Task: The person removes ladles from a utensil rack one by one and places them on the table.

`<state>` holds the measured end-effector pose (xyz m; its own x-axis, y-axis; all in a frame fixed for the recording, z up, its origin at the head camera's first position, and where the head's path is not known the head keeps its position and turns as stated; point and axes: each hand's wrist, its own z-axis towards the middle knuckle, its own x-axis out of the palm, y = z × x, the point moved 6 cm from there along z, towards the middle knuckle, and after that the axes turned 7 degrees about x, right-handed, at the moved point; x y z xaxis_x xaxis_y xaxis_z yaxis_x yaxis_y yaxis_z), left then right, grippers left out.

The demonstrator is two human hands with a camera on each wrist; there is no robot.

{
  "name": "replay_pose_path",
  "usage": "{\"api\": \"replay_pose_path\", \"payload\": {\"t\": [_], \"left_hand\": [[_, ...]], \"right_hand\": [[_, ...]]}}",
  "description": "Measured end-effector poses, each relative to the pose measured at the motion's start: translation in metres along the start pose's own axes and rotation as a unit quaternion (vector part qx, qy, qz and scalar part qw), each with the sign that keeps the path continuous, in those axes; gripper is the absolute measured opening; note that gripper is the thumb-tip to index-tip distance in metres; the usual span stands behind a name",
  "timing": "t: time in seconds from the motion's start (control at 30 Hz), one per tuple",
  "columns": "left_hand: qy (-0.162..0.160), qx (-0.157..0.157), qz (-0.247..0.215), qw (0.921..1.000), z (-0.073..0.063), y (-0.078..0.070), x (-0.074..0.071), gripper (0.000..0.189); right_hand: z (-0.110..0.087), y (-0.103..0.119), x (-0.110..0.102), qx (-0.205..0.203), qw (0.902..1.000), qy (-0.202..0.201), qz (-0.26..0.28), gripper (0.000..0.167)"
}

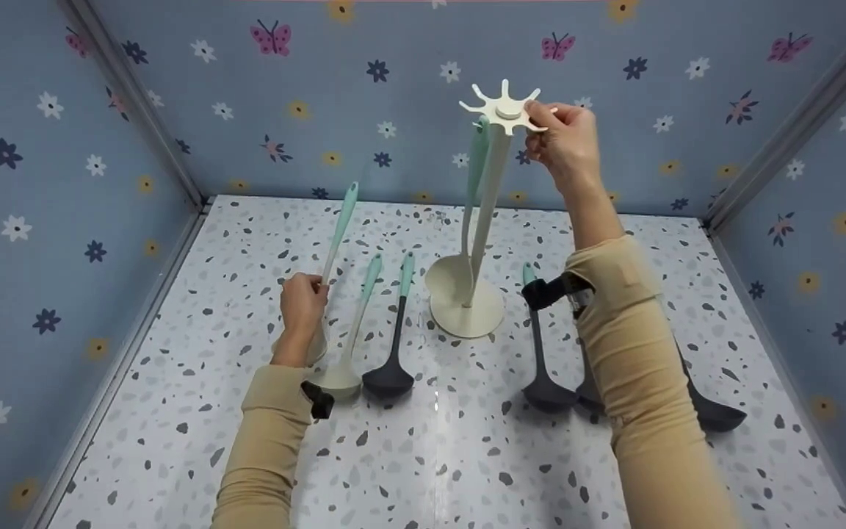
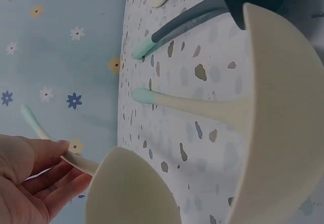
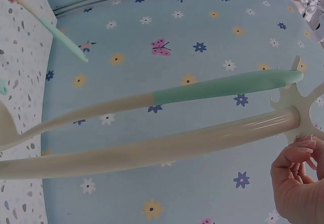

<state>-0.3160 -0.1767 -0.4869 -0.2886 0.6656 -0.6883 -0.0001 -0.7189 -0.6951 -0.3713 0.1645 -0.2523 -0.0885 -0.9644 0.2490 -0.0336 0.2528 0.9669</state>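
My left hand (image 1: 302, 301) pinches the stem of a cream ladle with a mint handle (image 1: 344, 213). That ladle's bowl (image 2: 129, 188) shows below the fingers in the left wrist view. At the back, a cream utensil stand (image 1: 493, 198) rises from a round base, with a star of hooks on top. My right hand (image 1: 566, 143) grips one side of this hook top (image 1: 493, 110) between thumb and fingers. From one hook hangs another cream ladle (image 3: 217, 89), its handle tip at the hooks and its bowl low beside the pole.
Right of my left hand lie a cream ladle (image 1: 353, 330) and a dark grey ladle (image 1: 390, 375). More dark grey utensils (image 1: 544, 389) lie under my right forearm, which partly hides them. Flower-patterned walls (image 1: 393, 95) enclose the speckled table (image 1: 423, 470).
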Motion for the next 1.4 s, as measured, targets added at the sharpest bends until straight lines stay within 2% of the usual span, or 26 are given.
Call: {"api": "replay_pose_path", "payload": {"t": [0.17, 0.5, 0.7, 1.07, 1.4], "left_hand": [[0.034, -0.039, 0.018, 0.9985, -0.001, 0.015, 0.005, 0.018], [0.048, -0.055, 0.070, 0.9949, -0.009, 0.037, 0.009, 0.016], [0.082, -0.078, 0.090, 0.9895, -0.010, 0.047, 0.014, 0.016], [0.110, -0.089, 0.115, 0.9832, -0.010, 0.059, 0.022, 0.015], [0.111, -0.080, 0.144, 0.9800, -0.007, 0.062, 0.029, 0.010]], "right_hand": [[0.000, 0.000, -0.001, 0.001, 1.0000, -0.002, -0.002, 0.018], [0.000, 0.000, -0.001, -0.001, 1.0000, -0.002, -0.001, 0.018], [0.000, 0.000, 0.000, -0.005, 1.0000, 0.000, -0.003, 0.019], [0.001, 0.000, -0.001, -0.002, 1.0000, -0.006, -0.001, 0.020], [0.001, 0.000, 0.000, 0.000, 1.0000, -0.006, 0.004, 0.020]]}}
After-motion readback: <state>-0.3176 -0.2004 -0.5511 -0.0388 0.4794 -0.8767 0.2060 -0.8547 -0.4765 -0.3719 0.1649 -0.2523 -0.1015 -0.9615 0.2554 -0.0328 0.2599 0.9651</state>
